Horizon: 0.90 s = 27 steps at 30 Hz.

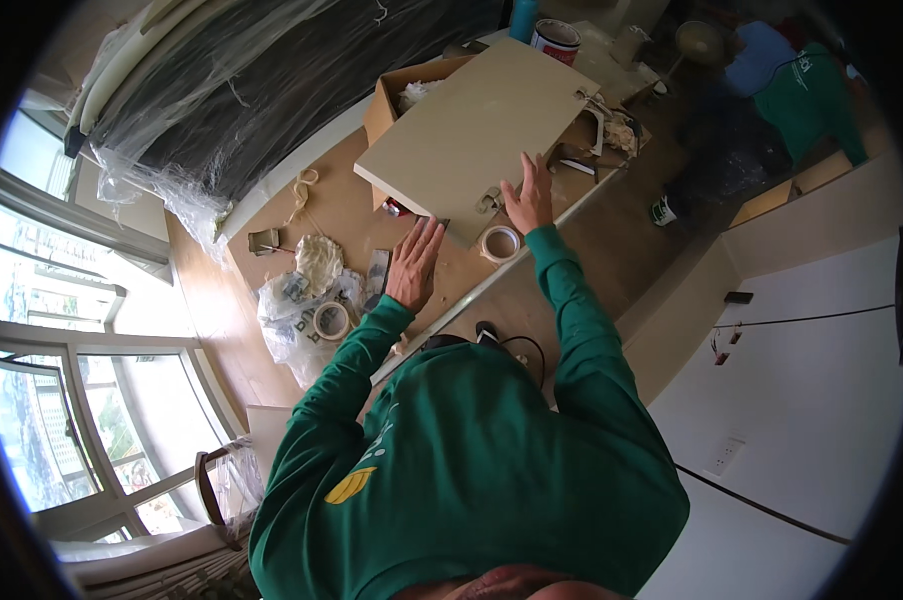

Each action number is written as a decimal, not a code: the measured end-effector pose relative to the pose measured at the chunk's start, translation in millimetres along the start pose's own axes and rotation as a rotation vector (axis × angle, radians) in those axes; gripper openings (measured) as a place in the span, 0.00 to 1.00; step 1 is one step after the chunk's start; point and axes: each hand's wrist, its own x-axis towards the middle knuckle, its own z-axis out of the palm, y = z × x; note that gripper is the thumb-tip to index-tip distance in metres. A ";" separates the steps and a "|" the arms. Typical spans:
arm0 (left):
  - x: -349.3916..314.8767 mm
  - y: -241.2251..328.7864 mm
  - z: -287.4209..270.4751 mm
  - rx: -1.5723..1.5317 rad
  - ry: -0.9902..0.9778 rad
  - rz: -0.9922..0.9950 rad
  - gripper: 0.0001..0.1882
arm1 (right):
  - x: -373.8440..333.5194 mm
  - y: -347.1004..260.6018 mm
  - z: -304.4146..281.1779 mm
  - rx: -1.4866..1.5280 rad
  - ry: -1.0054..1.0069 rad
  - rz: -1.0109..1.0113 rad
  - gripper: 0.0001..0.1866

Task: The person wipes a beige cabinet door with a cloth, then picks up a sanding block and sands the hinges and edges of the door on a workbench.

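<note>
A pale beige cabinet door (pixel 467 135) with metal hinges along its right edge rests tilted over an open cardboard box (pixel 380 112). My left hand (pixel 417 263) has its fingers stretched out at the door's near left corner, beside a small dark piece (pixel 442 222); whether it touches either I cannot make out. With fingers spread, my right hand (pixel 530 195) is at the door's near right edge, close to one hinge (pixel 490 200). Just below that hinge lies a roll of masking tape (pixel 500 244). Neither hand visibly holds anything.
The brown work surface (pixel 357 165) carries a crumpled plastic bag (pixel 290 318), a second tape roll (pixel 332 320) and a small metal-looking box (pixel 264 241). A paint can (pixel 556 42) stands at the far end. Another person in green (pixel 807 105) is at the upper right.
</note>
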 end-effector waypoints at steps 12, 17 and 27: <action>10.4 -10.9 41.1 0.302 -0.112 -0.002 0.42 | 32.8 46.7 50.9 0.914 -0.419 1.077 0.40; 19.1 6.5 53.4 0.207 -0.173 0.121 0.46 | 40.0 53.1 51.8 1.001 -0.388 1.082 0.34; 34.8 -21.8 35.6 0.355 -0.193 0.082 0.41 | 43.4 57.6 59.8 1.160 -0.251 1.113 0.26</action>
